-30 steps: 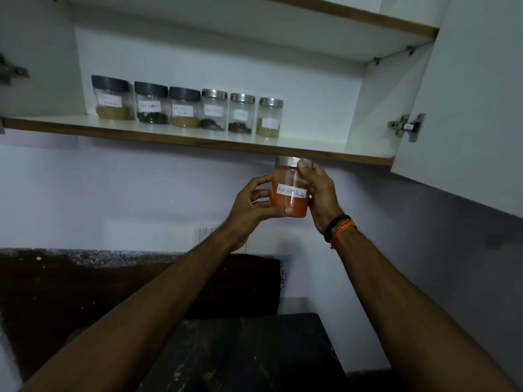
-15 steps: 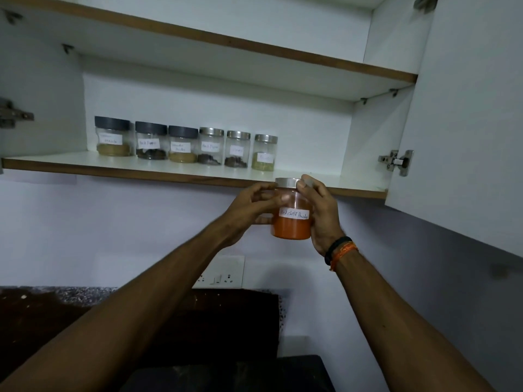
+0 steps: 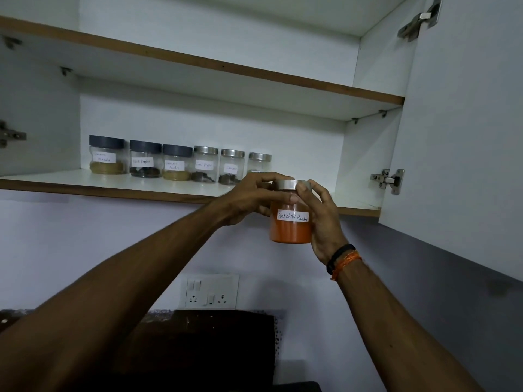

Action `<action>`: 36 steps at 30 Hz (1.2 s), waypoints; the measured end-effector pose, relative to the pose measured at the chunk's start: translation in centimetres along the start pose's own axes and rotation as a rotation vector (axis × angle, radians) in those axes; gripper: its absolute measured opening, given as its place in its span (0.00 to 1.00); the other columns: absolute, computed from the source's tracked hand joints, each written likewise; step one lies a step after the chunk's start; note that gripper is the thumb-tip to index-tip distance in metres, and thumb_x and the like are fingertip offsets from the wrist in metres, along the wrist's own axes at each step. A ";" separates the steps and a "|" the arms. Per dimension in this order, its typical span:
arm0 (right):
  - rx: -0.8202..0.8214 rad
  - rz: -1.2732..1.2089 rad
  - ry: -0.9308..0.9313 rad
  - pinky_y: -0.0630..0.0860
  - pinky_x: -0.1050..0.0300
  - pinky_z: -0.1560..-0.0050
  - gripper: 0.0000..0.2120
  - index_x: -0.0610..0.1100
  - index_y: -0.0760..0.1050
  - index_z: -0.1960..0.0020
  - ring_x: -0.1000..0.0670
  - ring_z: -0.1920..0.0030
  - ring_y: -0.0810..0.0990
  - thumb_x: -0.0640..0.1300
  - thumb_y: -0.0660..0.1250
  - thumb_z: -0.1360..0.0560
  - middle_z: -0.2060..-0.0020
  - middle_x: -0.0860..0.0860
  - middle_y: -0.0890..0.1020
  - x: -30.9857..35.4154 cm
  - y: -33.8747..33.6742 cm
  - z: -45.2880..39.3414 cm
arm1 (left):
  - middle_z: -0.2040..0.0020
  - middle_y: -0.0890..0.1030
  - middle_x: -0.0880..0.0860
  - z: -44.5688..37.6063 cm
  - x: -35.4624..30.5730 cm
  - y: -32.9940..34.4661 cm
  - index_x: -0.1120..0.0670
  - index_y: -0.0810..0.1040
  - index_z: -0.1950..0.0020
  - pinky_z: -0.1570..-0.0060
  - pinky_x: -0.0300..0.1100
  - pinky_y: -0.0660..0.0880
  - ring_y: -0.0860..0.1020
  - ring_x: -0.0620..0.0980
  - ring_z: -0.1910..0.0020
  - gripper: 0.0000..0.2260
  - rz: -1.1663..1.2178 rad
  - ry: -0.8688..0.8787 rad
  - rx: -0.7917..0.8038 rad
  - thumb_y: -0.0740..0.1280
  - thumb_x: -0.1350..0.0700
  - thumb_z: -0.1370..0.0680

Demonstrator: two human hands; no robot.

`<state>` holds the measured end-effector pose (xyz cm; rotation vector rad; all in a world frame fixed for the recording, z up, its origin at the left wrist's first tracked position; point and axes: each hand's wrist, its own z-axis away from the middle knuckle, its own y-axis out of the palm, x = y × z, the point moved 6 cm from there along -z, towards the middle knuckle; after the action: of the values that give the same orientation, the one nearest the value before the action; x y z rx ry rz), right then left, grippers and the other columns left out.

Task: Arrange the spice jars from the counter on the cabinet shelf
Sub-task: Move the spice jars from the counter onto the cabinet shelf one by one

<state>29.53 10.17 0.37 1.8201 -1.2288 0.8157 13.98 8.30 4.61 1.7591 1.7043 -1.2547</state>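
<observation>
Head view: both hands grip chilli jar (image 3: 289,222) at shelf edge (image 3: 113,190).

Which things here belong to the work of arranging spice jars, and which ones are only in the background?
Part of the job:
- red chilli powder jar, held by left hand and right hand
- six jars in a row
- cabinet shelf

Just there:
- open cabinet door
- door hinge
- wall socket panel
- upper shelf

Home kitchen — open wall cabinet (image 3: 452,137), labelled spice jars (image 3: 177,162) on shelf (image 3: 85,183), wall sockets (image 3: 210,291)
</observation>
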 end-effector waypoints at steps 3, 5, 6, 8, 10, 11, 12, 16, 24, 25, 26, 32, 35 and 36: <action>0.006 -0.012 -0.025 0.79 0.40 0.40 0.30 0.47 0.69 0.28 0.43 0.39 0.81 0.59 0.67 0.26 0.38 0.45 0.81 0.8 -0.2 -0.9 | 0.43 0.85 0.53 -0.9 -0.4 -0.2 0.49 0.82 0.39 0.49 0.53 0.83 0.84 0.52 0.44 0.20 -0.025 -0.003 -0.003 0.79 0.55 0.29; -0.025 0.021 -0.049 0.78 0.41 0.38 0.25 0.45 0.71 0.31 0.43 0.39 0.81 0.60 0.62 0.21 0.39 0.44 0.81 1.3 -0.6 -1.6 | 0.43 0.84 0.53 -1.6 -0.7 -0.4 0.51 0.81 0.37 0.48 0.53 0.83 0.83 0.53 0.43 0.21 -0.034 -0.015 -0.006 0.78 0.56 0.29; -0.066 0.070 -0.060 0.77 0.43 0.38 0.23 0.46 0.73 0.33 0.44 0.39 0.80 0.60 0.59 0.20 0.40 0.44 0.81 1.6 -1.0 -1.9 | 0.42 0.84 0.53 -1.9 -0.8 -0.6 0.51 0.80 0.37 0.49 0.53 0.83 0.83 0.53 0.43 0.20 -0.040 -0.015 -0.011 0.78 0.57 0.28; -0.179 0.186 -0.079 0.77 0.45 0.38 0.18 0.46 0.76 0.39 0.45 0.40 0.79 0.58 0.58 0.18 0.43 0.45 0.82 1.8 -2.2 -2.8 | 0.42 0.83 0.54 -2.7 -1.1 -1.2 0.51 0.81 0.39 0.50 0.51 0.83 0.82 0.54 0.43 0.19 -0.058 -0.009 -0.030 0.77 0.58 0.28; -0.313 0.306 -0.083 0.76 0.47 0.40 0.14 0.46 0.78 0.46 0.46 0.43 0.80 0.55 0.60 0.18 0.48 0.46 0.83 1.8 -3.6 -3.7 | 0.42 0.84 0.53 -3.5 -1.4 -1.9 0.51 0.81 0.40 0.51 0.50 0.83 0.82 0.53 0.43 0.17 -0.072 -0.001 -0.042 0.77 0.58 0.28; -0.367 0.371 -0.087 0.76 0.49 0.42 0.12 0.46 0.78 0.49 0.46 0.44 0.80 0.53 0.61 0.19 0.51 0.48 0.84 1.8 -4.3 -4.1 | 0.43 0.84 0.53 -3.9 -1.5 -2.2 0.52 0.81 0.39 0.51 0.49 0.83 0.82 0.53 0.43 0.18 -0.081 0.002 -0.045 0.77 0.58 0.28; -0.401 0.442 -0.098 0.75 0.51 0.45 0.10 0.45 0.78 0.50 0.45 0.46 0.80 0.51 0.63 0.19 0.53 0.48 0.83 1.7 -4.9 -4.6 | 0.43 0.84 0.53 -4.4 -1.5 -2.6 0.52 0.80 0.38 0.51 0.49 0.83 0.82 0.53 0.43 0.18 -0.088 0.002 -0.050 0.77 0.59 0.28; -0.393 0.790 -0.182 0.73 0.58 0.51 0.08 0.41 0.82 0.49 0.47 0.50 0.80 0.43 0.65 0.22 0.54 0.47 0.84 1.0 -5.9 -6.3 | 0.40 0.82 0.56 -6.6 -1.3 -3.8 0.55 0.78 0.36 0.48 0.54 0.82 0.81 0.57 0.41 0.20 -0.112 -0.020 -0.075 0.75 0.58 0.27; -0.331 1.324 -0.430 0.75 0.52 0.54 0.08 0.41 0.83 0.52 0.44 0.51 0.77 0.43 0.66 0.24 0.59 0.45 0.84 0.4 -4.7 -9.2 | 0.39 0.80 0.56 -10.6 -0.4 -4.8 0.54 0.77 0.34 0.44 0.56 0.81 0.79 0.58 0.40 0.20 -0.167 -0.037 -0.083 0.75 0.58 0.26; -0.301 1.334 -0.435 0.76 0.53 0.55 0.08 0.41 0.82 0.52 0.45 0.53 0.78 0.43 0.65 0.23 0.59 0.46 0.84 0.1 -4.6 -9.9 | 0.38 0.80 0.56 -11.2 0.0 -5.0 0.54 0.76 0.34 0.43 0.57 0.80 0.79 0.58 0.40 0.21 -0.169 -0.042 -0.088 0.74 0.58 0.26; -0.276 1.343 -0.434 0.76 0.54 0.56 0.09 0.42 0.82 0.52 0.46 0.55 0.79 0.43 0.64 0.23 0.59 0.46 0.84 -0.2 -4.6 -10.3 | 0.38 0.80 0.56 -11.6 0.4 -5.3 0.54 0.76 0.34 0.42 0.57 0.80 0.79 0.58 0.40 0.21 -0.168 -0.047 -0.089 0.75 0.58 0.26; -0.418 1.387 -0.524 0.60 0.63 0.68 0.13 0.46 0.81 0.58 0.51 0.70 0.71 0.48 0.59 0.24 0.69 0.50 0.81 -1.3 -4.8 -11.7 | 0.40 0.81 0.56 -14.6 3.7 -6.0 0.51 0.78 0.36 0.46 0.55 0.82 0.81 0.57 0.42 0.20 -0.161 -0.059 -0.077 0.75 0.57 0.27; -0.485 1.346 -0.630 0.52 0.65 0.70 0.18 0.46 0.78 0.66 0.52 0.74 0.68 0.50 0.53 0.28 0.74 0.52 0.76 -1.3 -4.6 -11.1 | 0.41 0.81 0.54 -16.1 4.9 -6.3 0.50 0.77 0.37 0.46 0.52 0.82 0.81 0.55 0.42 0.18 -0.174 -0.046 -0.069 0.75 0.57 0.26; -0.491 1.330 -0.657 0.51 0.66 0.70 0.18 0.46 0.77 0.66 0.52 0.75 0.68 0.51 0.52 0.28 0.75 0.52 0.75 -1.3 -4.6 -11.1 | 0.40 0.81 0.54 -16.5 5.2 -6.4 0.51 0.77 0.36 0.46 0.53 0.82 0.81 0.55 0.42 0.18 -0.195 -0.038 -0.063 0.75 0.57 0.26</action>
<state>32.53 21.41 3.55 0.6731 -2.8341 0.4204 12.69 25.55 11.04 1.5543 1.9085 -1.2902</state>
